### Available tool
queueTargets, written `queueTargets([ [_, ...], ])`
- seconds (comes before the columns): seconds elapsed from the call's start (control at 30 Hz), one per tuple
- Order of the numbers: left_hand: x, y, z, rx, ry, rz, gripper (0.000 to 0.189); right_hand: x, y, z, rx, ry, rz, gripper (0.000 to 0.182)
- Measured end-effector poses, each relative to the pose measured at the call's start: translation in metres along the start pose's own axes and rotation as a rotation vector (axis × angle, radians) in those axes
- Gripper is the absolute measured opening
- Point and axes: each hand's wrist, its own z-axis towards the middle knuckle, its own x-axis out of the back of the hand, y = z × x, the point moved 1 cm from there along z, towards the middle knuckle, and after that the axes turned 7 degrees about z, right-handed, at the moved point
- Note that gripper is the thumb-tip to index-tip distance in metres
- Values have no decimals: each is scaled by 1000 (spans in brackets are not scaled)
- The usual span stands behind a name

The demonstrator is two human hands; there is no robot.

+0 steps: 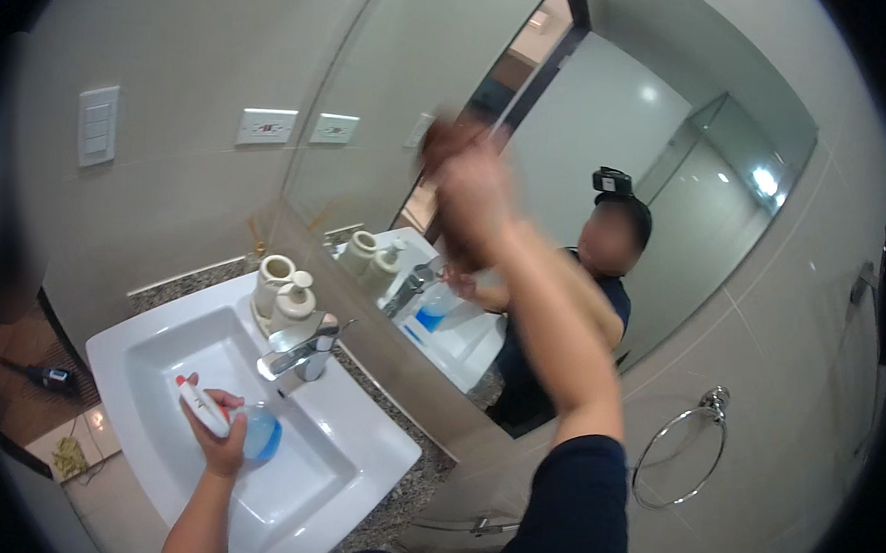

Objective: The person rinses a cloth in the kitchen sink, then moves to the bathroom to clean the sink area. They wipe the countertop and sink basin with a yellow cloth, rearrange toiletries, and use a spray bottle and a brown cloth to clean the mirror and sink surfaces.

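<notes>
My left hand [217, 434] is wrapped around the neck of a spray bottle [260, 432] above the white sink basin [320, 461]. The bottle is clear with blue liquid low in it, and its trigger head [203, 407] is white with a red nozzle. Raised in front of the wall mirror [626, 83], my right hand [478, 184] grips a brown cloth [450, 138]. Both hand and cloth are motion-blurred; whether the cloth touches the glass I cannot tell. The mirror reflects a person wearing a head camera, and the bottle.
A chrome faucet [307, 356] stands at the sink's back edge. Beside it are a soap dispenser [295, 306] and a cream cup holder [271, 279]. A towel ring [680, 458] juts from the right wall. An outlet [267, 127] and switches [98, 127] are on the left wall.
</notes>
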Motion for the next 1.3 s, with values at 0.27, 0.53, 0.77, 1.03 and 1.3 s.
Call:
queueTargets([
  [0.27, -2, 1, -4, 60, -32, 29, 84, 132, 247, 38, -814, 543, -323, 43],
  [0.53, -2, -2, -2, 91, -60, 30, 80, -53, -107, 29, 302, -74, -57, 16],
  [0.77, 2, -6, -8, 162, -68, 103, 80, 24, 154, 77, -342, 355, -166, 16],
  [1.03, 11, -5, -8, 146, -32, 133, 80, -37, 16, 209, -416, 112, -195, 24],
  [1.3, 2, -12, -2, 141, -39, 108, 79, -212, -255, 104, 523, -280, 64, 38],
])
